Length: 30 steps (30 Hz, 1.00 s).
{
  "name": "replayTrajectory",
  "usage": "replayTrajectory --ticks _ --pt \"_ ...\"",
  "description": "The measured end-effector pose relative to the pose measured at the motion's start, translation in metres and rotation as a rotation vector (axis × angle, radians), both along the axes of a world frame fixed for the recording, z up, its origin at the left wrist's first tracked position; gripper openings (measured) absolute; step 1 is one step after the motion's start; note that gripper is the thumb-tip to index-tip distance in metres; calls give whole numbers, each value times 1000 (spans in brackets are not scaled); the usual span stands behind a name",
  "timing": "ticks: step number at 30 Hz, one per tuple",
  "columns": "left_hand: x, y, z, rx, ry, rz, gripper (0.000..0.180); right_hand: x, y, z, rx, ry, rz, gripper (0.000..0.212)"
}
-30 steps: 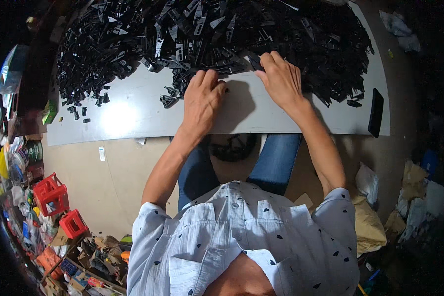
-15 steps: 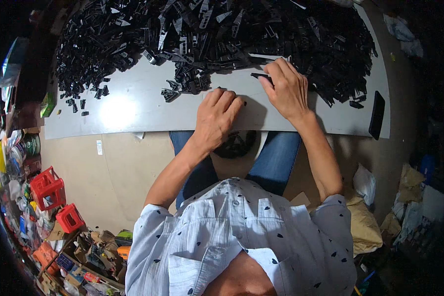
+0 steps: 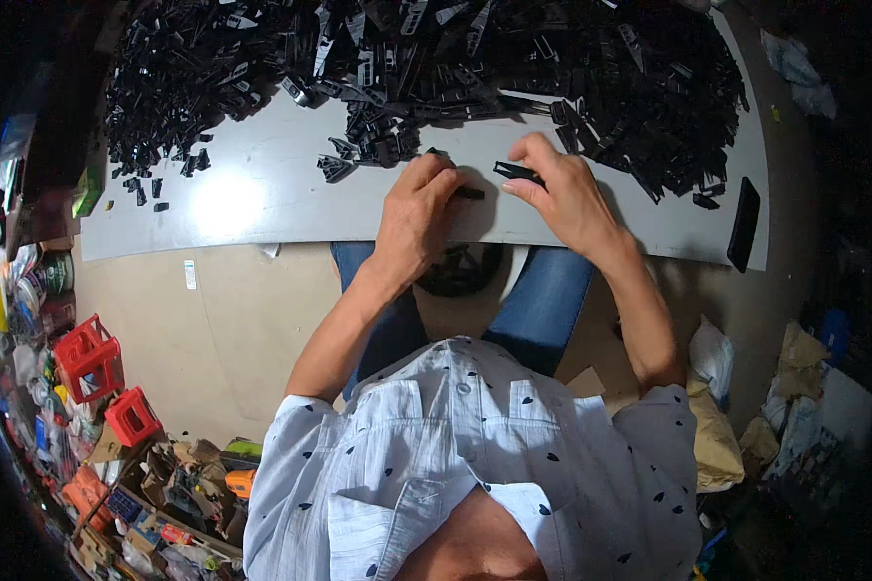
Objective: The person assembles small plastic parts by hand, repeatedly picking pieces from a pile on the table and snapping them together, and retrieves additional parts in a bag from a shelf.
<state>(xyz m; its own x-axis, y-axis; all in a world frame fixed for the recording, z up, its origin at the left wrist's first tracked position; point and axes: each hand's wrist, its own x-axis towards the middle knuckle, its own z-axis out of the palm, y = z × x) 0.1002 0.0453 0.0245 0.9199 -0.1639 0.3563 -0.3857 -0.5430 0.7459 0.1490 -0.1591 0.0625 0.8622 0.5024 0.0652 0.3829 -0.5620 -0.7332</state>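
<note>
Both of my hands are over the near edge of a white table (image 3: pixel 291 208). My left hand (image 3: pixel 419 208) is closed round a small black plastic part (image 3: pixel 470 193), one end of which sticks out past the fingers. To its right, my right hand (image 3: pixel 564 189) pinches a longer black plastic part (image 3: pixel 519 172) between thumb and fingers, its free end pointing left toward the other hand. The two parts are apart. Beyond the hands lies a large heap of black plastic parts (image 3: pixel 397 73), with a small cluster (image 3: pixel 337 163) of them just left of my left hand.
A flat black slab (image 3: pixel 742 225) rests at the table's right edge. Under the table, between my knees, is a round dark container (image 3: pixel 463 271). Red plastic stools (image 3: pixel 89 358) and cluttered boxes (image 3: pixel 179 499) stand at the left; sacks (image 3: pixel 715 445) sit at the right.
My right hand has drawn back slightly from the heap, and the black part in it now shows more fully. My left hand has turned a little, baring the end of its part.
</note>
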Motion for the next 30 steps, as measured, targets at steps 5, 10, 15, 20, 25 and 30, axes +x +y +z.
replayTrajectory --ticks 5,10,15,20,25,30 --pt "1 2 -5 10 -3 -25 25 -11 4 16 -400 -287 227 23" --pt "1 1 -2 -11 10 -22 24 -7 9 12 -418 -327 292 21" --pt "1 1 -2 -55 -35 -32 20 -4 14 13 -439 -338 326 19" --pt "3 1 -5 -70 -30 -25 20 1 22 21 -686 -523 482 9" --pt "5 -1 -5 -55 -59 5 18 10 36 33 -806 -601 700 9" --pt "5 -4 -6 -22 -45 32 10 14 46 33 -819 -573 872 13"
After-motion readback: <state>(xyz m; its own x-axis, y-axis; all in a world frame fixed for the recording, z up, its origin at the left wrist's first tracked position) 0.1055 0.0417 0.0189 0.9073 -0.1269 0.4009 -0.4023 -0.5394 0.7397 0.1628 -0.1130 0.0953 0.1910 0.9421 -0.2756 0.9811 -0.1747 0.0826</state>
